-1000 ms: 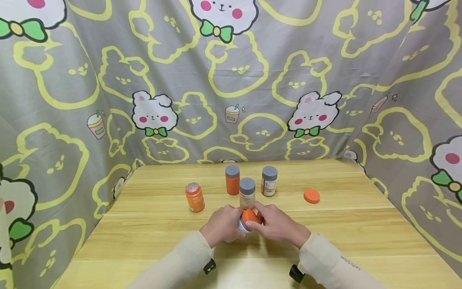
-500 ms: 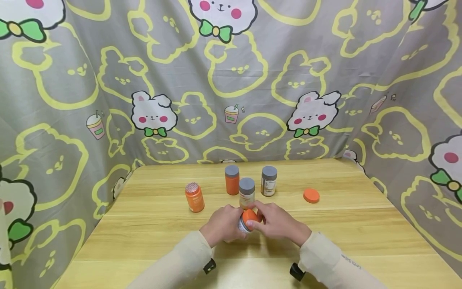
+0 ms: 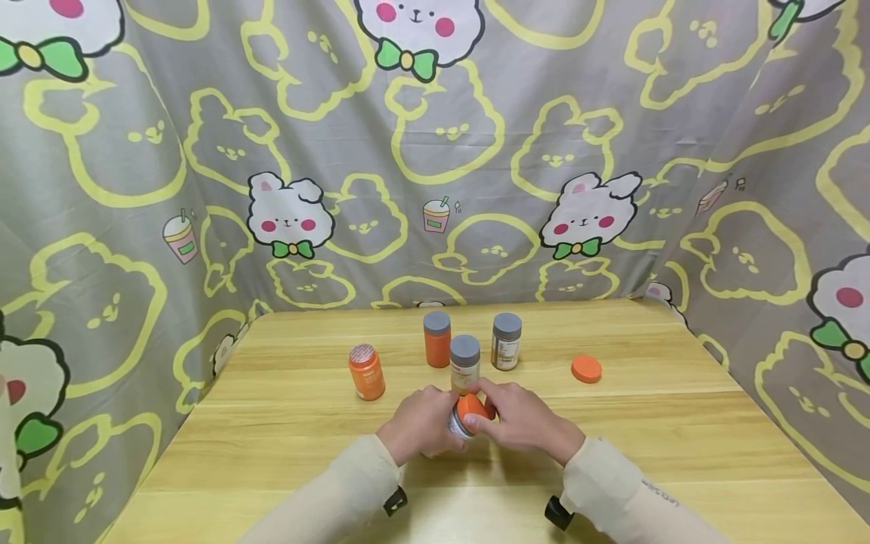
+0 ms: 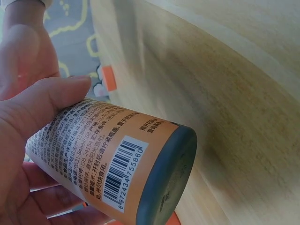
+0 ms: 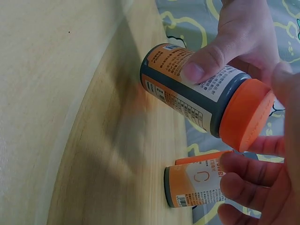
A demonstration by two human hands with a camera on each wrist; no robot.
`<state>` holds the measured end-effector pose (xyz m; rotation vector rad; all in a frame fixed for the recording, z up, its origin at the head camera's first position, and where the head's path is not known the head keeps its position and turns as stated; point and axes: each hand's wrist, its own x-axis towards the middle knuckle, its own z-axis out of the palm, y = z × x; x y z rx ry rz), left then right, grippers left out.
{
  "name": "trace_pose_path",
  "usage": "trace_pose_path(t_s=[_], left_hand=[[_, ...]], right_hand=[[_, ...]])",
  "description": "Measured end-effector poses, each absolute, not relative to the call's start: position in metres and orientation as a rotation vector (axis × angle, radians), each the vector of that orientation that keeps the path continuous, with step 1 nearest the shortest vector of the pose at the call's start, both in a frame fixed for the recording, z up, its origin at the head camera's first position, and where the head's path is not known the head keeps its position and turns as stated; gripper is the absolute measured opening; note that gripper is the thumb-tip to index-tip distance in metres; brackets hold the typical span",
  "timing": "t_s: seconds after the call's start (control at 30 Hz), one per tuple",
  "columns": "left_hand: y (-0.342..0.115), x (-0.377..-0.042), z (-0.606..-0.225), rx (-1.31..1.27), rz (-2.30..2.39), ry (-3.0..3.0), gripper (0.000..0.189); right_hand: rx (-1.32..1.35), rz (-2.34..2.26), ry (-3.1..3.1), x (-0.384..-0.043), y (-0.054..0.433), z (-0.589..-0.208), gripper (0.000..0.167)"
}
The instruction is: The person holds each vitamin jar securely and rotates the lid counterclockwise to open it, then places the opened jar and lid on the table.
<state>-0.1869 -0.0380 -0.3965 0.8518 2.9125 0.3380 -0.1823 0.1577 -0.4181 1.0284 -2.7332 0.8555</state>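
My left hand (image 3: 420, 425) grips a tilted supplement bottle (image 5: 180, 89) around its body, thumb across the printed label. The bottle is dark grey, with an orange and white label and a barcode near its base. An orange cap (image 5: 248, 115) sits on its mouth. My right hand (image 3: 526, 425) holds this cap, thumb on the near side and fingers around the far side. In the left wrist view my left thumb (image 4: 70, 91) lies along the label, and the cap end is hidden behind that hand. Just beyond both hands stands an upright grey-capped bottle (image 3: 465, 372).
Farther back are an orange bottle (image 3: 438, 346) with a grey cap and another grey-capped bottle (image 3: 506, 347). To the left stands a capless orange bottle (image 3: 367, 378) with a sealed top. A loose orange cap (image 3: 587, 369) lies on the wooden table (image 3: 652, 423) at right. A patterned curtain (image 3: 476, 151) encloses the table.
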Motion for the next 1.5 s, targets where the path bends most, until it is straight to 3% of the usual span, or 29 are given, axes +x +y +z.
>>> trace_pose_path(t_s=[0.5, 0.73, 1.0, 1.5], left_hand=[[-0.039, -0.1847, -0.3961, 0.796, 0.326, 2.904, 0.05], [-0.0382, -0.1851, -0.395, 0.826, 0.329, 2.905, 0.05], [-0.0377, -0.1846, -0.3924, 0.805, 0.324, 2.894, 0.051], [-0.0376, -0.1852, -0.3911, 0.798, 0.339, 2.884, 0.055]], right_hand=[[1.079, 0.849, -2.745, -0.1812, 0.1582, -0.4193, 0.049], [0.975, 0.825, -2.823, -0.1789, 0.1552, -0.4171, 0.048], [1.054, 0.895, -2.793, -0.1815, 0.156, -0.418, 0.041], [1.029, 0.884, -2.783, -0.1811, 0.1555, -0.4136, 0.048]])
